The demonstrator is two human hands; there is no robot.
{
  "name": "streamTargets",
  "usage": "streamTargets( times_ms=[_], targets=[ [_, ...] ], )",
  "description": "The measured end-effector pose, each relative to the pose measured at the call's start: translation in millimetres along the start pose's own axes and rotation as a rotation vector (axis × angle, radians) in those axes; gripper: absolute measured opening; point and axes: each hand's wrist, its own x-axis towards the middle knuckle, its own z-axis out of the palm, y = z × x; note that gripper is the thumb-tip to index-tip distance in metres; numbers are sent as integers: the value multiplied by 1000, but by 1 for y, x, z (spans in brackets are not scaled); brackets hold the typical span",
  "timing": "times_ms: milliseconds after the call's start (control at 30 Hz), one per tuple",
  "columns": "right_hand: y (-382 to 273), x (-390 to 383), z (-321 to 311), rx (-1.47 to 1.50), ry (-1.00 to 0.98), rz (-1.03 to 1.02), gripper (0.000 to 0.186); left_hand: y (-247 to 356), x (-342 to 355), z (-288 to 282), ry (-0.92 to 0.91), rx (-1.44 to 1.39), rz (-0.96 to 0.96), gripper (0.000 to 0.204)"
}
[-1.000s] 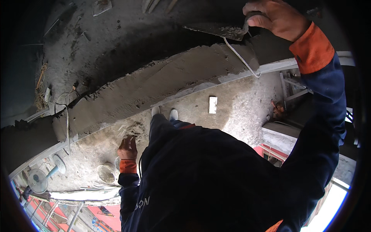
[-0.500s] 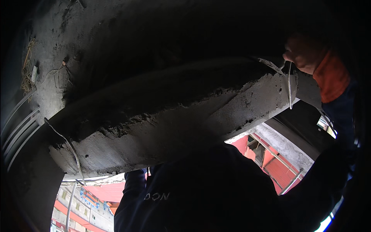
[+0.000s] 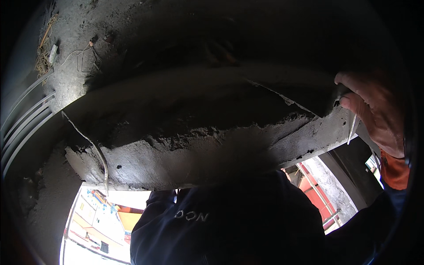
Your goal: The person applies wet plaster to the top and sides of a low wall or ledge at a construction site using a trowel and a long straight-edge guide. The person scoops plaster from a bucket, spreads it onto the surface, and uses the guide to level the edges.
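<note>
My right hand (image 3: 373,108), with an orange cuff (image 3: 394,171), is at the right end of a rough grey mortar-covered beam (image 3: 145,163). Its thumb and forefinger are apart, and I make out nothing held between them; the other fingers are partly hidden. A thin pale wire (image 3: 352,129) hangs just below the thumb. Left of the hand, a mortar-crusted wire (image 3: 289,101) slants over the beam's dark upper face. Another wire (image 3: 98,152) bends down over the beam's left end. My left hand does not show; the dark sleeve (image 3: 159,203) runs up behind the beam.
Several pale curved rods or pipes (image 3: 33,126) run along the left side. Tangled yellowish string (image 3: 44,53) and a bent thin wire (image 3: 88,57) lie on the grey surface at upper left. Openings below the beam show buildings outside. The upper middle is very dark.
The view has shifted, so the beam sits lower in it. My right hand has gone from a closed grip at the hanging wire to thumb and forefinger apart.
</note>
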Motion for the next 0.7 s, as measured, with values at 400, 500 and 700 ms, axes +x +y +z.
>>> streamTargets(
  times_ms=[400,500,700],
  targets=[
    [-62,-152,-4,-151,425,-125,40,26,-46,13,184,-357,-223,36],
    [-85,-187,47,-8,597,-336,34,3,-75,56,276,-438,-253,33],
    [-125,-169,184,278,263,-447,31,-36,-166,169,244,-529,-364,36]
  ],
)
